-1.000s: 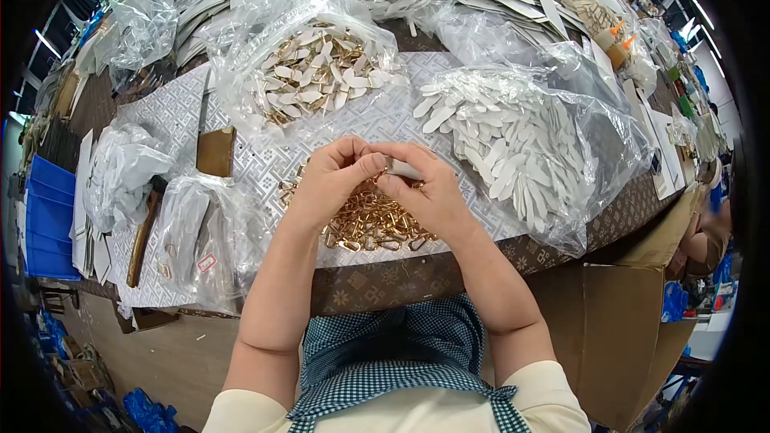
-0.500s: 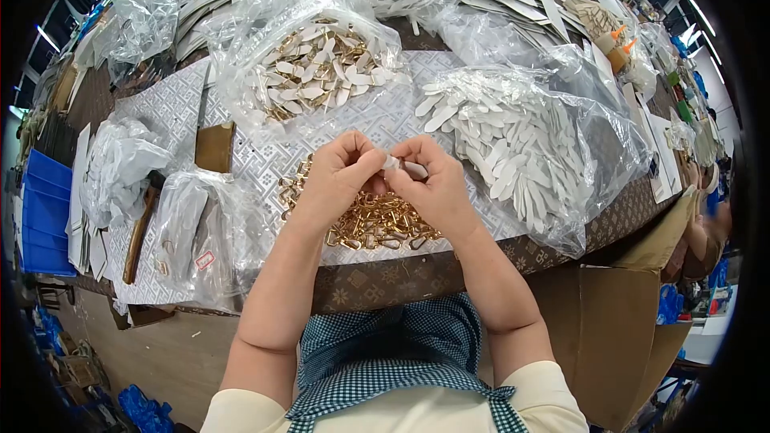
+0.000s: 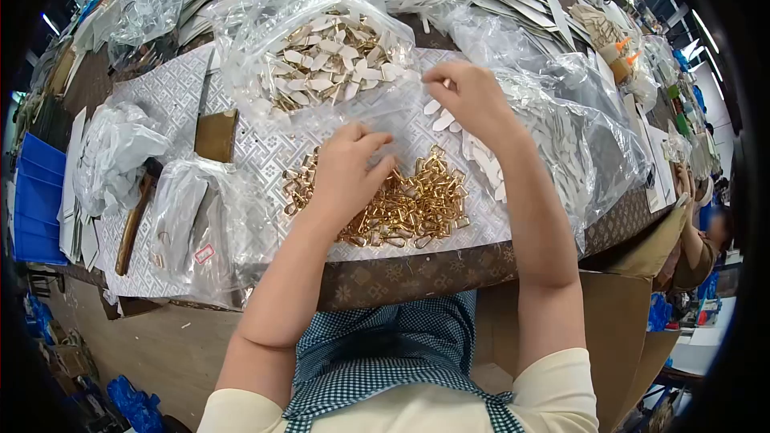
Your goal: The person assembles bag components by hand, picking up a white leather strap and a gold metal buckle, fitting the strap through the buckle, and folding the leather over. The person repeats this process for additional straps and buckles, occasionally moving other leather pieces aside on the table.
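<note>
My left hand (image 3: 350, 172) is over the pile of small gold-coloured metal buckles (image 3: 417, 204), with thumb and fingers apart and nothing visible between them. Further up and to the right, my right hand (image 3: 475, 100) hovers at the left edge of the white strips (image 3: 489, 164), fingers bent and slightly parted; I see nothing held in it. The strips are flat with rounded ends and spill from a clear plastic bag (image 3: 613, 136), partly behind my right forearm. Beyond my hands, an open clear bag (image 3: 241, 48) contains white strips fitted with gold buckles (image 3: 337, 60).
On the left are a hammer (image 3: 135, 224), a brown block (image 3: 216, 136), crumpled plastic bags (image 3: 120, 152) and a blue bin (image 3: 40, 200). Stacked grey sheets (image 3: 529, 0) line the back. A cardboard box (image 3: 597, 329) stands at right, near another person's arm (image 3: 686, 228).
My hands were together over the buckles, pinching a white piece. They have separated: the right moved up and right to the strips, the left stayed over the buckles and opened.
</note>
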Demonstrator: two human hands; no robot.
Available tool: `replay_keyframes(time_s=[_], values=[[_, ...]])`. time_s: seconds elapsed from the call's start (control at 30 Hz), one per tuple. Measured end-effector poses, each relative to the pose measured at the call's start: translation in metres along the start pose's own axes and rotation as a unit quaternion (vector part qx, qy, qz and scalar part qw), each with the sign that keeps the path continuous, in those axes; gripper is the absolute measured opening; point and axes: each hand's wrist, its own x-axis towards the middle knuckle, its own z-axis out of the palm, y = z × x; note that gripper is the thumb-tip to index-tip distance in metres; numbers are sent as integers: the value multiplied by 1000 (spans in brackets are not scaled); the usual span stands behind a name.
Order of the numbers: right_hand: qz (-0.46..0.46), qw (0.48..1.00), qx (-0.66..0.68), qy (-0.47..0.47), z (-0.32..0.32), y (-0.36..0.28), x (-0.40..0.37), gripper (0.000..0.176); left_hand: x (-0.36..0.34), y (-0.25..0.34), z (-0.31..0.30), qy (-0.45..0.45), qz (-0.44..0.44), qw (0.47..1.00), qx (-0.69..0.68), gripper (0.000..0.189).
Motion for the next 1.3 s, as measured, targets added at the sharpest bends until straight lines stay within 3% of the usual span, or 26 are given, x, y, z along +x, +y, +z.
replay_keyframes(time_s=[0.1,0.13,0.33,0.43,0.53,0.67,0.8,1.0,1.2,1.3], values=[[-36,983,-175,49,18,32,-25,16,-6,10,-1,-44,53,992,110,23],[-55,981,-165,90,26,41,-31,12,-7,10,1,-67,30,993,92,22],[-117,968,-182,128,42,47,-41,13,-6,12,-3,-65,25,995,74,21],[-110,969,-177,132,50,48,-39,11,-1,11,-2,-63,3,998,10,21],[-81,973,-181,118,52,43,-37,9,1,16,-6,-30,-117,980,-157,17],[-43,983,-160,78,44,34,-36,7,2,10,-6,-3,-173,907,-383,17],[-30,985,-166,46,39,33,-40,6,5,13,-17,-27,-242,831,-501,17],[-63,985,-143,75,42,33,-51,9,6,6,-15,-10,-249,768,-590,14],[-71,992,-101,10,31,44,-55,19,6,4,-13,-19,-238,769,-593,18],[-111,989,-88,31,30,50,-61,14,5,1,-12,-20,-245,767,-593,20]])
